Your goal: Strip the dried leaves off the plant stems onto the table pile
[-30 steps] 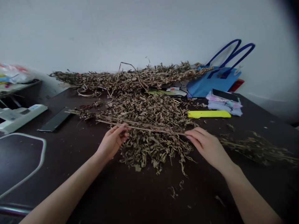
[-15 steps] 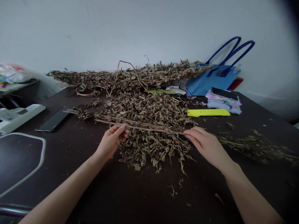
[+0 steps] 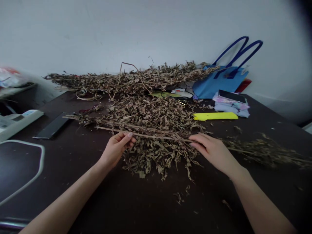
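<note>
Held roughly level across the front of a leaf pile is a thin dried stem (image 3: pixel 156 136). My left hand (image 3: pixel 119 146) pinches it left of centre between thumb and fingers. Closer to its right end, my right hand (image 3: pixel 212 149) grips the same stem, fingers closed around it. Below and behind the stem spreads the heap of crumpled dry leaves (image 3: pixel 151 112). Several other stems (image 3: pixel 107 123) lie across the heap, just behind the held one. To the right of my right hand rests a leafy dried bunch (image 3: pixel 265 151).
Along the wall lies a large bundle of dried plants (image 3: pixel 131 79). A blue bag (image 3: pixel 214 86), a phone on folded cloth (image 3: pixel 231 97) and a yellow-green tool (image 3: pixel 215 116) are at right. At left are a dark phone (image 3: pixel 52 126), a power strip (image 3: pixel 21 122) and a white cable (image 3: pixel 43 156).
The whole view has shifted slightly. Both hands keep their grip on the stem, and my right hand sits a little lower and further left in view.
</note>
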Demonstrator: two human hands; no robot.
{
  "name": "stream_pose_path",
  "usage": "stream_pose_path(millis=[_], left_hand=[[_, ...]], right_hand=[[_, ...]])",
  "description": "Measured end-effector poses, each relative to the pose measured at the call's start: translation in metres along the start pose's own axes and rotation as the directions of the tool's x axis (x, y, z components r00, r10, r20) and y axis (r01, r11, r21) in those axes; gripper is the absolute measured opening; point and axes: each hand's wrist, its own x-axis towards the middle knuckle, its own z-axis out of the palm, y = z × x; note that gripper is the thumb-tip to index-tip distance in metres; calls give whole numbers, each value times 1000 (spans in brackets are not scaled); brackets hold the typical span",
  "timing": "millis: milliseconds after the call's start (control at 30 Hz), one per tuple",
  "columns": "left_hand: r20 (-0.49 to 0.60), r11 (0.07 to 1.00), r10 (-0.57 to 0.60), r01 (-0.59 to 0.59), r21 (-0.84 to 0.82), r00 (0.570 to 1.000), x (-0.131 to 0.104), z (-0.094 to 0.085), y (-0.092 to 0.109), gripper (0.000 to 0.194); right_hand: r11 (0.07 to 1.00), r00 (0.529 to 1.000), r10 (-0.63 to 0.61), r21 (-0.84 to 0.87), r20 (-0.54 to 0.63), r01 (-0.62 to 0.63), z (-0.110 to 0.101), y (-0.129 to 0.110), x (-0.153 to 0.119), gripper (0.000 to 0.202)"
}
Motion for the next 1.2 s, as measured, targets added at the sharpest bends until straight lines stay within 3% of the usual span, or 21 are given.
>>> stream_pose_path(millis=[200, 467, 933, 1067, 1200], left_hand=[[-40, 996, 63, -61, 67, 997, -1, 2, 0, 16], [-3, 977, 120, -118, 180, 993, 3, -2, -2, 17], [28, 961, 140, -143, 235, 990, 3, -4, -7, 16], [54, 905, 184, -191, 380, 981, -1, -3, -7, 18], [142, 767, 336, -358, 533, 931, -6, 1, -4, 18]], right_hand=[[999, 999, -38, 17, 31, 37, 2, -3, 0, 24], [999, 996, -31, 33, 83, 28, 3, -1, 2, 24], [994, 989, -6, 107, 151, -10, 3, 1, 2, 22], [994, 989, -3, 107, 146, -12, 3, 1, 2, 23], [994, 989, 15, 106, 145, -31, 3, 0, 1, 23]])
